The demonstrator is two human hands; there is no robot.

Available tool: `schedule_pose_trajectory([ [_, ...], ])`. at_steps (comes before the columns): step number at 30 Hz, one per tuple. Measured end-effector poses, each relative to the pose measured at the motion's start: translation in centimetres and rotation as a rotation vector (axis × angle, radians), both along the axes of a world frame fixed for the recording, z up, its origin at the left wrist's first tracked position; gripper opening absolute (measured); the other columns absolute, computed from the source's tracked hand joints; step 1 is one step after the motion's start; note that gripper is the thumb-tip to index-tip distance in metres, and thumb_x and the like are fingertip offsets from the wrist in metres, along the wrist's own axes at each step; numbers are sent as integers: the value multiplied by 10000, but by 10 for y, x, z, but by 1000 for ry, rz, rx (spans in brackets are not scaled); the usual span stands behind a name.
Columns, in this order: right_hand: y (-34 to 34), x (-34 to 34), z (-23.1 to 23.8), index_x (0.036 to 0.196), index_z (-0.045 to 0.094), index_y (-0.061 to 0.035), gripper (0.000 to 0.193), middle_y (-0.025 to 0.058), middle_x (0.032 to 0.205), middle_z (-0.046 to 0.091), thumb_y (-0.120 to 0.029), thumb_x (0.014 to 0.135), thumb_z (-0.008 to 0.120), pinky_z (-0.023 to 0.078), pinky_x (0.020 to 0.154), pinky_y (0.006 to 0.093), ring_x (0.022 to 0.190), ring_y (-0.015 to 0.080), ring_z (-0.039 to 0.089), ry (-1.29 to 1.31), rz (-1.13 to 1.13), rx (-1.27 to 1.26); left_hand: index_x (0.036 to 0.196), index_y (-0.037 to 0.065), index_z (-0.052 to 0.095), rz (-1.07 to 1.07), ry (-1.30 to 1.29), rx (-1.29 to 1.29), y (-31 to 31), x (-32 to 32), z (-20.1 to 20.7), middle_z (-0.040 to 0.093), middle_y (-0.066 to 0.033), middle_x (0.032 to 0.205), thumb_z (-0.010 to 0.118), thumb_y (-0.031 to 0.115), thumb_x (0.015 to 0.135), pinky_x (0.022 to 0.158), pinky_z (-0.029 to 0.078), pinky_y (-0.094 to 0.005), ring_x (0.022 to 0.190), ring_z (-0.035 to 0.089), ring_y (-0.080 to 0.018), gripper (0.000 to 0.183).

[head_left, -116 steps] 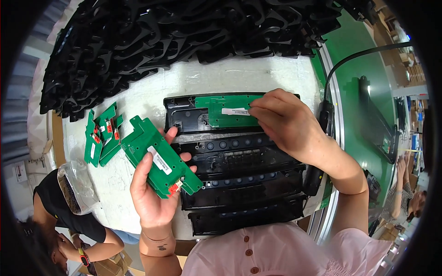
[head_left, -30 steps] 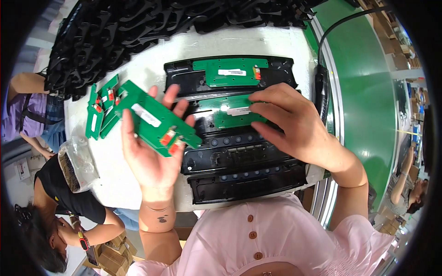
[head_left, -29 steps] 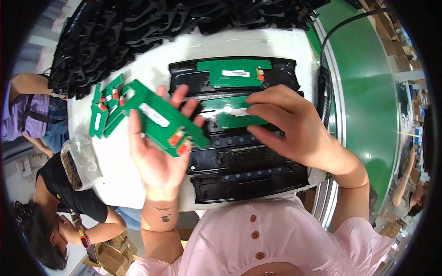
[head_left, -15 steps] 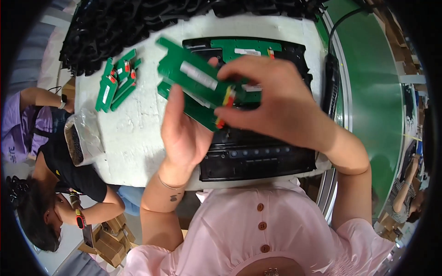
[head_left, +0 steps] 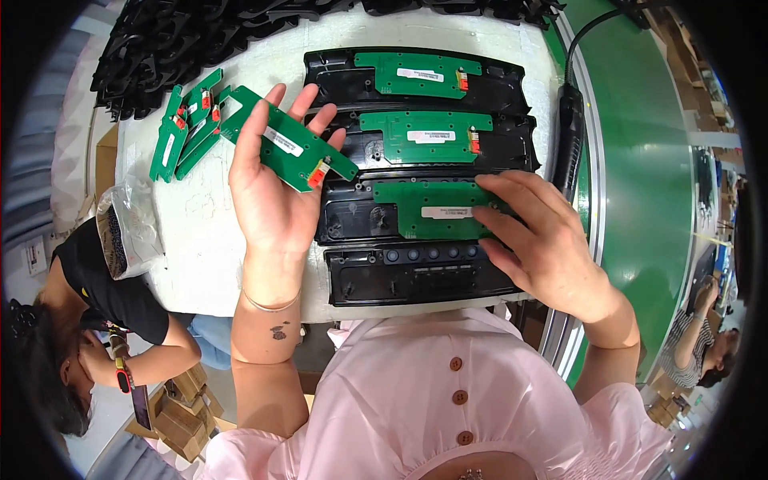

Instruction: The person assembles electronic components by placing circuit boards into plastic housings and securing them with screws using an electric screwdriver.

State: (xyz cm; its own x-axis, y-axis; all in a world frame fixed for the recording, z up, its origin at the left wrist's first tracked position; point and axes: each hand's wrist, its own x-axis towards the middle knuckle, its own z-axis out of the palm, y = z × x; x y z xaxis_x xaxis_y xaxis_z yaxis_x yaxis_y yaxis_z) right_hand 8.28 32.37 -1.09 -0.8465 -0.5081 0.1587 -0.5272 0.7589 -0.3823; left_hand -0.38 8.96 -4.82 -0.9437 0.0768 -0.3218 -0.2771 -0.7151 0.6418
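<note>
In my left hand [head_left: 276,200], palm up, lies a green circuit board [head_left: 276,142] with a white label and a red connector, thumb on one side and fingers on the other. My right hand [head_left: 540,240] grips the right end of another green circuit board [head_left: 424,210], which sits in the third black plastic panel [head_left: 348,220]. That board's right end is hidden by my fingers. Farther back, two more black panels [head_left: 336,76] each have a green board [head_left: 428,76] in them. The nearest panel [head_left: 368,280] has no board; a row of round buttons shows along it.
Several green boards [head_left: 188,128] lie piled on the white table [head_left: 208,240] at left. Black plastic parts [head_left: 200,36] are heaped along the back. A clear bag [head_left: 132,228] sits at the left edge, near a seated person [head_left: 120,312]. A black cabled tool [head_left: 568,136] stands right.
Two boards were raised between my hands. Now one stays in my left hand, moved left, and my right hand has lowered the other into the third panel.
</note>
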Motion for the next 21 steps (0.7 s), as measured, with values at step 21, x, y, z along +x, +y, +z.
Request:
schedule_pose_trajectory([
  [21, 5, -2, -27, 848, 591, 17, 302, 96, 936, 553, -17, 553, 642, 424, 783, 360, 884, 251, 516, 62, -55, -70, 1222, 47, 409, -79, 0, 11, -2, 1, 3, 492, -164, 1196, 429, 309, 890, 867, 420, -386, 1006, 526, -235, 423],
])
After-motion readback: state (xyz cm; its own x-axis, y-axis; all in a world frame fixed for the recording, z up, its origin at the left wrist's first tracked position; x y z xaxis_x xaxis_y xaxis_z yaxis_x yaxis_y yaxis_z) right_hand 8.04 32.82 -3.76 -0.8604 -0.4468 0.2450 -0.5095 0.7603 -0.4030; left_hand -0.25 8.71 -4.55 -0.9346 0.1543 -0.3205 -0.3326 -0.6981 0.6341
